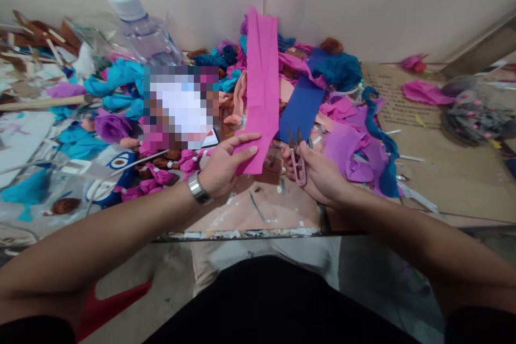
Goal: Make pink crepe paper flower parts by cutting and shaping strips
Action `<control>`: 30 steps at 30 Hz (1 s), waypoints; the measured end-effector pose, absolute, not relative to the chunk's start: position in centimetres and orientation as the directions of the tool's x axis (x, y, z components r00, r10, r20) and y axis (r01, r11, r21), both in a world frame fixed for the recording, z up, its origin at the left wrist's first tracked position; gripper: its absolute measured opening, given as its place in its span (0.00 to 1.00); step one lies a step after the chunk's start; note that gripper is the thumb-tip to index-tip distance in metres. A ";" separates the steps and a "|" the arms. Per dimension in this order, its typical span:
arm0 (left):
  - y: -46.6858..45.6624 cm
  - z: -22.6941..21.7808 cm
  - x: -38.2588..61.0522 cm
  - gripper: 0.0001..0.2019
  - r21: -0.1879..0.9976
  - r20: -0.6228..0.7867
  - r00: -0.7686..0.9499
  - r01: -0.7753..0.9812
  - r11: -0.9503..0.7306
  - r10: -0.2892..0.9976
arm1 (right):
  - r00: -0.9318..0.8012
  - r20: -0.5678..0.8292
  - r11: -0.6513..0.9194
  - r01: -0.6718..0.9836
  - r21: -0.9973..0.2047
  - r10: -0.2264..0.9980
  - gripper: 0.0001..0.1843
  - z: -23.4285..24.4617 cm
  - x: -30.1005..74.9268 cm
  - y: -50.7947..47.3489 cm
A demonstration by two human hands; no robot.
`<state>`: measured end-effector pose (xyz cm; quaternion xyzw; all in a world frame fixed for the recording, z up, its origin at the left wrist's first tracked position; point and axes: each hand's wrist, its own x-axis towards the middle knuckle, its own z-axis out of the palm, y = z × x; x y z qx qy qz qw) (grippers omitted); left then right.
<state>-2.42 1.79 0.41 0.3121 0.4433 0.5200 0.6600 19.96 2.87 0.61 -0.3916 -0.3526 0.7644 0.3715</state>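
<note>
A long strip of bright pink crepe paper (263,80) runs from my left hand toward the wall. My left hand (223,165) grips its near end, thumb on top and fingers partly beneath. To the right, my right hand (318,169) is closed around small pink-handled thread snips (298,164). Their dark blades point away from me and stand slightly apart, a little right of the pink strip without touching it. Behind the snips lies a dark blue strip (302,105). Purple paper pieces (355,145) are heaped beyond my right hand.
A clear bottle with a white cap (147,32) stands at the back left, near a blurred-out phone (183,107). Crumpled turquoise paper (121,78) and small tied pink bundles (159,174) crowd the left. Cardboard (455,177) covers the right, with a dark netted bundle (479,110).
</note>
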 end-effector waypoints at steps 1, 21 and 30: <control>1.8 0.4 -2.4 0.25 0.866 -0.265 0.064 -0.423 0.267 0.962 | -0.445 -0.347 -0.498 -0.287 -0.818 0.826 0.24 0.7 20.2 2.7; 1.6 0.6 -2.4 0.22 0.902 -0.320 0.023 -0.296 0.313 0.947 | -0.926 -0.219 -0.731 -0.083 -0.677 0.308 0.20 1.0 20.1 0.3; 1.5 0.4 -2.4 0.23 0.910 -0.309 0.049 -0.276 0.310 0.950 | -0.933 -0.197 -0.753 -0.108 -0.649 0.303 0.20 0.5 19.7 0.0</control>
